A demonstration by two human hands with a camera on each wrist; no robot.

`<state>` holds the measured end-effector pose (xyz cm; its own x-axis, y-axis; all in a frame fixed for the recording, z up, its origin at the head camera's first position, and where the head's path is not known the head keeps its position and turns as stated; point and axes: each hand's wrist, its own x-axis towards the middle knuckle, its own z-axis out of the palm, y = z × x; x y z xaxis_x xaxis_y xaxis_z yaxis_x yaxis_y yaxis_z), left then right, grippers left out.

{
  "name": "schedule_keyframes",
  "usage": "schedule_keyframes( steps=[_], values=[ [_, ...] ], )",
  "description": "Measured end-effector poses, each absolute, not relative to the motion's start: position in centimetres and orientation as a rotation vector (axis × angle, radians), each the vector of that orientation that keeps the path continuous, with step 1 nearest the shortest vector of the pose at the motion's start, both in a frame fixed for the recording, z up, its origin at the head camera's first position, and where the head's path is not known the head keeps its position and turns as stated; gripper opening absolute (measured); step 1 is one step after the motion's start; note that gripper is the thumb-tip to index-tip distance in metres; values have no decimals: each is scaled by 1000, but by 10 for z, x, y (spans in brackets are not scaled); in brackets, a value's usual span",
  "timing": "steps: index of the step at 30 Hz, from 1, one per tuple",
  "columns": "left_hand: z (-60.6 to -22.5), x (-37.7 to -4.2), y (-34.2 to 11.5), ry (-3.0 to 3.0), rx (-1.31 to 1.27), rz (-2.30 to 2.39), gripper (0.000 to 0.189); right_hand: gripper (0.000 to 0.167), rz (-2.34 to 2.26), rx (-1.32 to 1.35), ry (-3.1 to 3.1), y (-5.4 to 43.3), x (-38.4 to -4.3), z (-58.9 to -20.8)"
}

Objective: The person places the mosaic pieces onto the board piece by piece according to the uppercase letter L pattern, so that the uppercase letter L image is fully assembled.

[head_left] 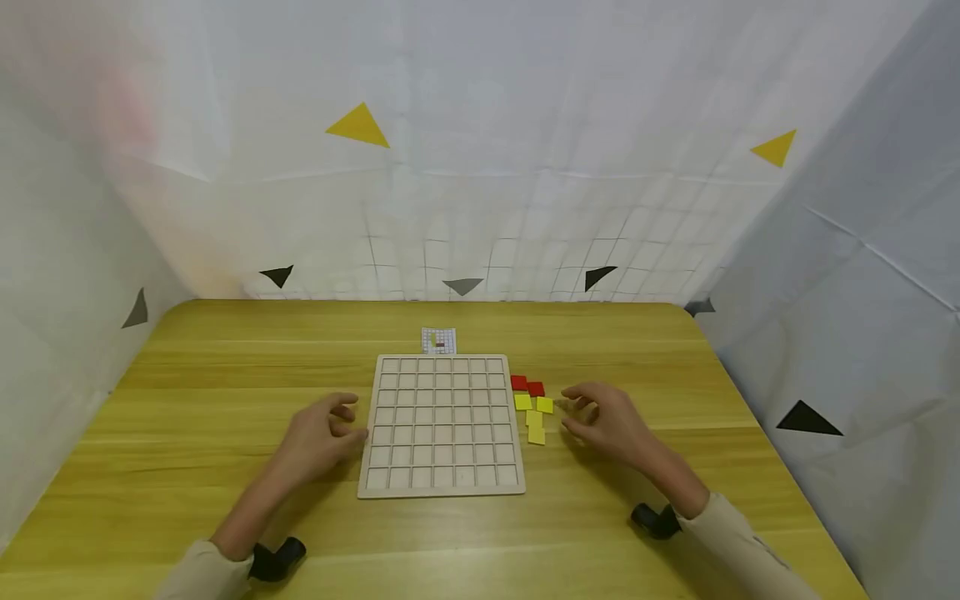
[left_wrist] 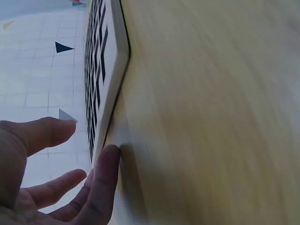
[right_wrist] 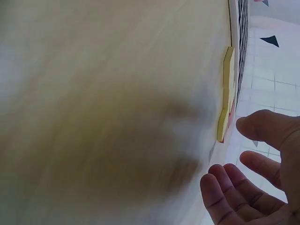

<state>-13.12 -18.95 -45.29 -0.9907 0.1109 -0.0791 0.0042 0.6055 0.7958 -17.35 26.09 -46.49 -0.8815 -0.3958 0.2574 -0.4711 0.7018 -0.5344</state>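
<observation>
A pale wooden grid board [head_left: 444, 493] with square recesses lies flat on the table. Beside its right edge sit several yellow square tiles [head_left: 536, 436] and two red square tiles [head_left: 536, 389]. My left hand [head_left: 318, 437] hovers at the board's left side, fingers loosely bent, holding nothing. In the left wrist view, its fingertips [left_wrist: 110, 154] come close to the edge of the board [left_wrist: 123, 51]. My right hand [head_left: 611, 421] is just right of the tiles, thumb and fingers apart and nothing between them. The right wrist view shows yellow tiles [right_wrist: 227, 89] edge-on beyond the thumb.
Behind the board's far edge lies a small printed card [head_left: 438, 341] with a grid and a coloured pattern. The wooden table [head_left: 247, 358] meets a white sheet [head_left: 525, 100] at the back, and more sheeting hangs at both sides. Each wrist carries a small black camera [head_left: 654, 522].
</observation>
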Motion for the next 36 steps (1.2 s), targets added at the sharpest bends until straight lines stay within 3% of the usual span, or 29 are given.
schedule_keyframes(
  steps=[13,36],
  values=[
    [-457,-132,-170,2599,-25,1473,52,31,991,742,-2782,245,-187,-473],
    [-457,-138,-167,2693,14,1352,51,32,962,748,-2869,236,-196,-471]
  ],
)
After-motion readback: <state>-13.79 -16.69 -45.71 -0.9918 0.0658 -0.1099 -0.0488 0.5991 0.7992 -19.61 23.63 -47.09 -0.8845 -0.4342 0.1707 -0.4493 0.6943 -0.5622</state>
